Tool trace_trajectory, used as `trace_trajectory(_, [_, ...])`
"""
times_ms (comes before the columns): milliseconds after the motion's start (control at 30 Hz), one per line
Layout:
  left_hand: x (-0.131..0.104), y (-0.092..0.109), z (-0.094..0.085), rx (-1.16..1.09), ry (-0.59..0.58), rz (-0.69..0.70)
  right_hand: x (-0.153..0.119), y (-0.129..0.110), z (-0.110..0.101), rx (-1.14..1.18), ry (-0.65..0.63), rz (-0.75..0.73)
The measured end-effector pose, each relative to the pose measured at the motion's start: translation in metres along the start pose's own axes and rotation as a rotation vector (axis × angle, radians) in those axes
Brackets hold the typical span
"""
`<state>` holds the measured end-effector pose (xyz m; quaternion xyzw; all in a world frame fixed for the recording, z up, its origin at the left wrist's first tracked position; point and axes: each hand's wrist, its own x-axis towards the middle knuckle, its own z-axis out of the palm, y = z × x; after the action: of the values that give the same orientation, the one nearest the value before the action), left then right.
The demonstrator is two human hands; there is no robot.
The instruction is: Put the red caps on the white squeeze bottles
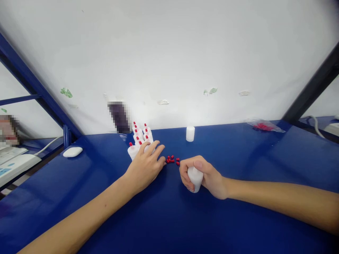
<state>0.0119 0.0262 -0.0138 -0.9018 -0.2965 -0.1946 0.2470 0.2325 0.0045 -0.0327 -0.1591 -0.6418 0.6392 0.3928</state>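
Bottles and caps on the blue table

Bottle (195, 179) sits clenched in your right hand (205, 176), just right of frame center, fingers wrapped round its white body, its base on or just above the table (238, 155). Your left hand (145, 164) lies released, fingers spread, touching the front of a cluster of capped bottles (140, 135) left of center. You can count about seven red tips there; your fingers hide part of the front row, so the exact count cannot be told. Between your two hands lies a small heap of loose red caps (172, 160), roughly six or seven, too small to count surely. One single uncapped bottle (190, 133) stands alone near the back edge, above your right hand. At upper right a clear bag (265, 126) holds more red pieces. At the left, a white mouse (72, 151) rests on the table, well apart from the hands. Nothing lies between your hands and the caps.
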Motion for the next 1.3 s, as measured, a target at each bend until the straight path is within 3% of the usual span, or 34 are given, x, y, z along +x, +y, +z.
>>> trace_trajectory(100, [0.003,0.006,-0.013,-0.245,0.194,-0.072,0.002,0.002,0.0,0.026,0.005,0.009])
trace_trajectory(167, [0.006,0.019,-0.024,-0.576,0.303,-0.213,0.002,0.003,0.001,0.029,0.004,0.01])
trace_trajectory(267, [0.01,0.048,-0.038,-1.114,0.285,-0.476,0.001,0.001,0.003,-0.006,-0.011,0.0])
trace_trajectory(367, [0.013,0.069,-0.042,-1.35,0.257,-0.491,-0.002,-0.003,0.007,-0.094,-0.047,-0.016])
trace_trajectory(567, [0.017,0.077,-0.035,-1.256,0.429,-0.436,-0.006,-0.007,0.01,-0.161,-0.12,-0.066])
trace_trajectory(733, [0.017,0.076,-0.036,-1.209,0.495,-0.335,-0.005,-0.008,0.015,-0.21,-0.142,-0.12])
trace_trajectory(867, [0.017,0.075,-0.04,-1.203,0.489,-0.274,-0.006,-0.006,0.019,-0.156,-0.161,-0.168])
trace_trajectory(1100, [0.018,0.075,-0.039,-1.237,0.3,-0.363,-0.008,-0.01,0.021,-0.223,-0.117,-0.149])
trace_trajectory(1300, [0.013,0.072,-0.034,-1.292,0.429,-0.317,-0.006,-0.009,0.021,-0.23,-0.134,-0.139])
